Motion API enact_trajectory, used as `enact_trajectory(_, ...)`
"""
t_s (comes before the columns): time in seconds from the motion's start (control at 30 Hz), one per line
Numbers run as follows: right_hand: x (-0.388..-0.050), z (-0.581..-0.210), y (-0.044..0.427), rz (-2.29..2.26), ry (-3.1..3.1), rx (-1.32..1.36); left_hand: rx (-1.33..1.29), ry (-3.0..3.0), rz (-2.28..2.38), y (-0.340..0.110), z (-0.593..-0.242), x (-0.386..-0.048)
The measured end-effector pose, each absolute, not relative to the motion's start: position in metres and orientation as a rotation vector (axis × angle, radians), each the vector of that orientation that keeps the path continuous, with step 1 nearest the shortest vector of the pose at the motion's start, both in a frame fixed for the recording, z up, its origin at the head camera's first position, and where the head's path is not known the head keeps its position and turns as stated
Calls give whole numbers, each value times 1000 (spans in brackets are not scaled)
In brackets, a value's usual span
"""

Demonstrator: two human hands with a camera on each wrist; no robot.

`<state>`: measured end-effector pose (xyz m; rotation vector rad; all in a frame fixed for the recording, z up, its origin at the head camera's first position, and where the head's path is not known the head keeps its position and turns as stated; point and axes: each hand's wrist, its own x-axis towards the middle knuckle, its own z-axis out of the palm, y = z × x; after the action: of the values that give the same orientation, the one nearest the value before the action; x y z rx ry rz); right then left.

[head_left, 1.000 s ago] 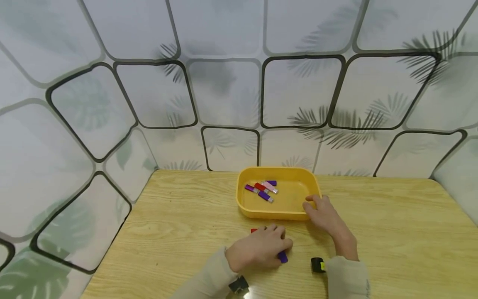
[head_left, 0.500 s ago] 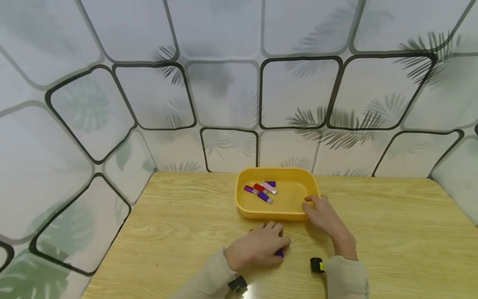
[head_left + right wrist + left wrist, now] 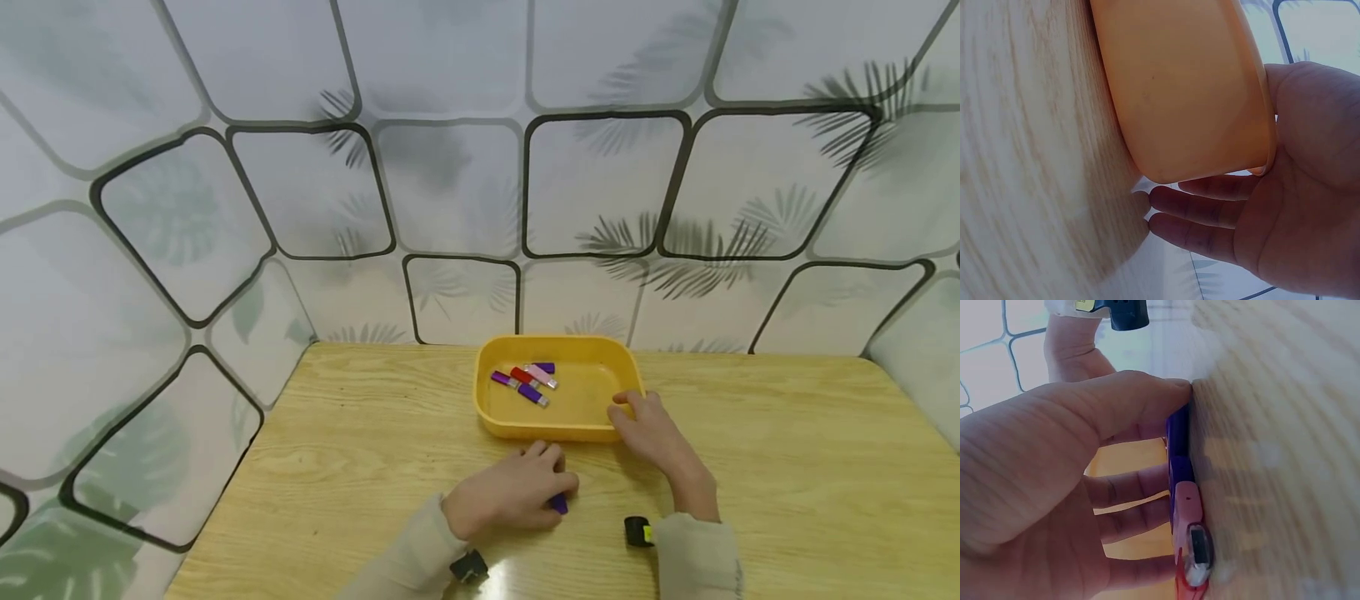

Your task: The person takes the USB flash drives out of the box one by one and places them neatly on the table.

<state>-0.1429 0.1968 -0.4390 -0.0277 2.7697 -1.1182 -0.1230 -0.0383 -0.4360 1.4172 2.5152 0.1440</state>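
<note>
My left hand lies low over several USB flash drives on the table. Between its thumb and index finger, a purple USB flash drive shows in the head view. In the left wrist view, the purple drive, a pink one and part of a red one line up along the tabletop, with the fingertips against them. My right hand grips the right front corner of a yellow tray; its wall fills much of the right wrist view.
Inside the tray are several USB flash drives, among them a red one, a pink one and a purple one. The wooden table meets a patterned wall covering behind the tray.
My left hand has shifted slightly left and away from me, and the purple drive has moved with it. A red end visible earlier beside the fingers is now hidden. The right hand stays at the tray.
</note>
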Motion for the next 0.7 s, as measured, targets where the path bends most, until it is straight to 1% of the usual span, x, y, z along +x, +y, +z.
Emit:
enact_trajectory(0.27, -142, -440, 197, -1128, 2763, -20, 1492, 2497, 122, -38, -436, -125)
enact_trajectory(0.5, -143, -438, 197, -1128, 2775, -28, 1430, 2511, 137, -42, -437, -125)
enact_trajectory(0.7, -143, -436, 197, -1125, 2772, -35, 1460, 2533, 174, -46, -435, -124)
